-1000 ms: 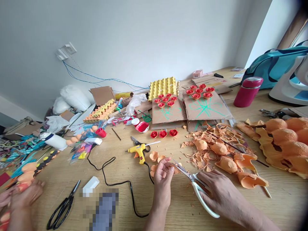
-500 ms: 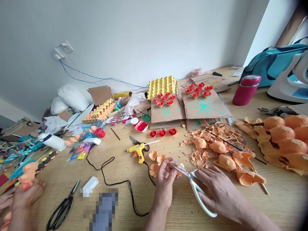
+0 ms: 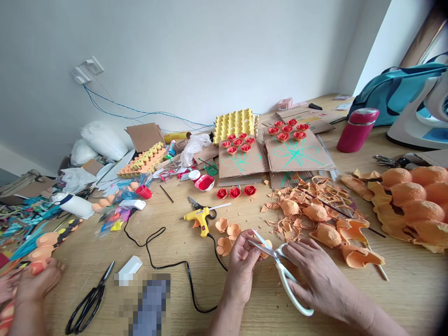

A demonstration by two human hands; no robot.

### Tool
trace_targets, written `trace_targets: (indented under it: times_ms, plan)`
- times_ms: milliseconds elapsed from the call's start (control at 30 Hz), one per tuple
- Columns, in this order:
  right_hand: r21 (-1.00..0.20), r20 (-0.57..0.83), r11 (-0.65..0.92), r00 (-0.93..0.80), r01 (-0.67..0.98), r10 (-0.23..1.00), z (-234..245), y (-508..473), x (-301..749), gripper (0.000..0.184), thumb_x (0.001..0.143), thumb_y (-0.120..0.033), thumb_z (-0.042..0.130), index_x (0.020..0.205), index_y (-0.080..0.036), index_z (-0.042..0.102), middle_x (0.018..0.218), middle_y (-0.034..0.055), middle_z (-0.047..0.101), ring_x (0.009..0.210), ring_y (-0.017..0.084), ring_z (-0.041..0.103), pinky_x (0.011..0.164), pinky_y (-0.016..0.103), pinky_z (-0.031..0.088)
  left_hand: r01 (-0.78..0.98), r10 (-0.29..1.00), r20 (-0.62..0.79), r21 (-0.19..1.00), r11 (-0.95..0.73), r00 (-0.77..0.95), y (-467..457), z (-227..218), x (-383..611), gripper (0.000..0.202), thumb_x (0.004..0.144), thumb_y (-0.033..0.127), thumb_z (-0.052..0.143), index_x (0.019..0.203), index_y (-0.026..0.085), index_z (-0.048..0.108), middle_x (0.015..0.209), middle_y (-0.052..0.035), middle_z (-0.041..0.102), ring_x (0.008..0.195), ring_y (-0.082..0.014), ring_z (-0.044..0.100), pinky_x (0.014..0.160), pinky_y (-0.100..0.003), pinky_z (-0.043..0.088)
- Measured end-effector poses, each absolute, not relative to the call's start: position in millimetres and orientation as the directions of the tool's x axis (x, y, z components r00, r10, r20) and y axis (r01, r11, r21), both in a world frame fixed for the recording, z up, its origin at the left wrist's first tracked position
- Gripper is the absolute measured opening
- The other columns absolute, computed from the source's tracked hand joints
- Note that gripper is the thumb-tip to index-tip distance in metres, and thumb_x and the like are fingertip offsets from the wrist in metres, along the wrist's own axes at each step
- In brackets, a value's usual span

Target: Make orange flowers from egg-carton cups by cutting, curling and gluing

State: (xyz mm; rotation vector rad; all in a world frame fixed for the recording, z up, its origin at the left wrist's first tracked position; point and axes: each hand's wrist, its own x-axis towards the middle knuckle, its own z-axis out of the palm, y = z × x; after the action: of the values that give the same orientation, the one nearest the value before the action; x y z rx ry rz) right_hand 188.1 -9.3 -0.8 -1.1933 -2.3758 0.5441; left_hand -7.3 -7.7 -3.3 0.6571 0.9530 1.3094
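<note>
Since the earlier frame, the white-handled scissors (image 3: 276, 256) have opened a little wider at the blades, and the left hand (image 3: 242, 259) sits slightly closer to the right hand (image 3: 310, 266). The right hand is closed around the scissor handles, with fingers and thumb through the loops. The left hand is curled, thumb and fingertips drawn together at the blades; what it pinches is mostly hidden, so I cannot tell. An orange petal-edged piece (image 3: 268, 247) shows just behind the blades, whether held or lying loose is unclear.

Three orange cut cups (image 3: 234, 230) lie on the tabletop (image 3: 164, 247) beyond the left hand, beside the yellow glue gun (image 3: 199, 219). Three red roses (image 3: 234, 192) stand in a row farther back, before the cardboard panels (image 3: 296, 156). Orange scraps (image 3: 289, 228) spread beyond the right hand, with an orange egg tray (image 3: 408, 193) at the right. At far left, another person's hand (image 3: 40, 282) grips an orange carton strip (image 3: 41, 253).
</note>
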Motion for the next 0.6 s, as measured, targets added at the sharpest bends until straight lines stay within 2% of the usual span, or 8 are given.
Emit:
trace_targets:
  times_ms: [600]
  plan:
    - [-0.528,0.186,0.589,-0.593,0.612,0.783,4,-10,188,0.015,0.095,-0.030,0.056,0.084,-0.022,0.049,0.079,0.0034,0.062,0.075,0.023,0.059,0.078,0.041,0.045,-0.584,0.972,-0.232,0.783,0.213,0.043,-7,7,-5,0.047,0.071,0.034,0.092,0.109,0.021,0.067,0.082,0.0016,0.067,0.075,-0.0117,0.064,0.072,-0.024,0.049]
